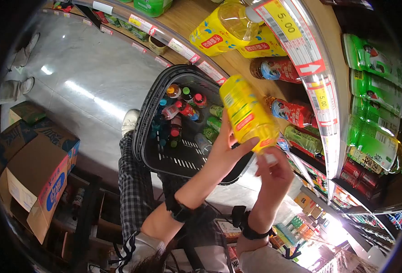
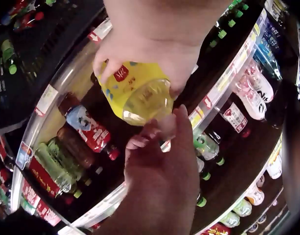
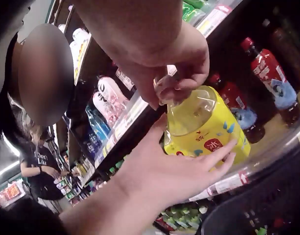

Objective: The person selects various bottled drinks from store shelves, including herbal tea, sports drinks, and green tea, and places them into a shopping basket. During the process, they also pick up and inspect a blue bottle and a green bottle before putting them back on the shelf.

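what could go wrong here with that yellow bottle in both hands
1. The right hand pinches the cap of the yellow bottle; if it loosens, liquid may spill onto the drinks in the basket below.
2. The left hand alone grips the tilted bottle's body; a slip could drop it onto those drinks.

The bottle [image 1: 248,113] lies between the left hand [image 1: 226,152], around its body, and the right hand [image 1: 273,170], at its top, before the shelf [image 1: 187,18]. The basket [image 1: 139,132] of drinks [image 1: 183,107] sits beneath it, with cardboard boxes [image 1: 32,177] farther left on the floor [image 1: 73,77].
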`<state>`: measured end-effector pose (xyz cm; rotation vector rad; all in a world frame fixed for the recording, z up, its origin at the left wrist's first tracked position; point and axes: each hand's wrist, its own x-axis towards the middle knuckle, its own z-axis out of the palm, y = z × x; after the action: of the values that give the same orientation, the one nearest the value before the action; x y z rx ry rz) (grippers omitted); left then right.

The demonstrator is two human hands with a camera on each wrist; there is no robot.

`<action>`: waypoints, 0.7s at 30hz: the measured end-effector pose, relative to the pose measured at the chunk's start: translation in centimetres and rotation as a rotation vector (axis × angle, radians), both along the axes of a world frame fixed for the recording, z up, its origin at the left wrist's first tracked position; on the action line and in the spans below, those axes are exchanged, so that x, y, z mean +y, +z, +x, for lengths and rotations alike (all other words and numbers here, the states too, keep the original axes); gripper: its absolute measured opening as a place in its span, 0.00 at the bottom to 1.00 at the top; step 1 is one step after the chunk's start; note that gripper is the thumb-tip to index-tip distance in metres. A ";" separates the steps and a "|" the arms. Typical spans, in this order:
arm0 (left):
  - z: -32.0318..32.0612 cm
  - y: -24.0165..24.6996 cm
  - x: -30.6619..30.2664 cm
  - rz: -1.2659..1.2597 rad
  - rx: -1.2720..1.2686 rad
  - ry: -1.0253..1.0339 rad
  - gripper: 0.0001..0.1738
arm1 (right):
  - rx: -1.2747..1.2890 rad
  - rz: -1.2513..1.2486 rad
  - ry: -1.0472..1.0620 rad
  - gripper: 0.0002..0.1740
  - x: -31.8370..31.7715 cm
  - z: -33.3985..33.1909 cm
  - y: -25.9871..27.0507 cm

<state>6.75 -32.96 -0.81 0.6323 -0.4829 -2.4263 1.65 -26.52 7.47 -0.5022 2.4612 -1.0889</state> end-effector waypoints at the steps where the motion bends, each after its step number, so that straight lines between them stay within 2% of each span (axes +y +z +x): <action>1: -0.2 -0.2 -0.9 -0.050 0.021 -0.021 0.46 | 0.109 0.008 0.038 0.11 -0.4 -0.6 -0.2; 4: -1.5 -1.1 -3.7 -0.166 0.069 -0.058 0.48 | 0.084 -0.207 -0.056 0.10 -3.7 -1.3 0.4; 9: -2.5 -1.6 -6.6 -0.139 0.145 -0.065 0.47 | 0.053 -0.250 -0.033 0.08 -6.9 -3.0 -0.6; 13: -3.1 -3.4 -7.6 -0.146 0.145 -0.042 0.47 | 0.058 -0.189 -0.013 0.08 -8.3 -4.6 -2.2; 16: -3.0 -4.5 -8.0 -0.082 0.105 -0.104 0.48 | 0.083 -0.176 -0.010 0.09 -9.4 -5.6 -3.4; 19: -2.1 -5.3 -8.5 0.115 0.120 -0.208 0.47 | 0.068 -0.170 -0.011 0.09 -11.0 -5.8 -3.6; 21: -1.7 -5.8 -8.2 0.063 0.155 -0.248 0.47 | 0.097 -0.145 -0.041 0.09 -12.6 -5.8 -3.2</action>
<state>5.01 -41.15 -6.59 0.4257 -0.4445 -2.7093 -4.20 -39.15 4.29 -0.5620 2.4971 -1.2946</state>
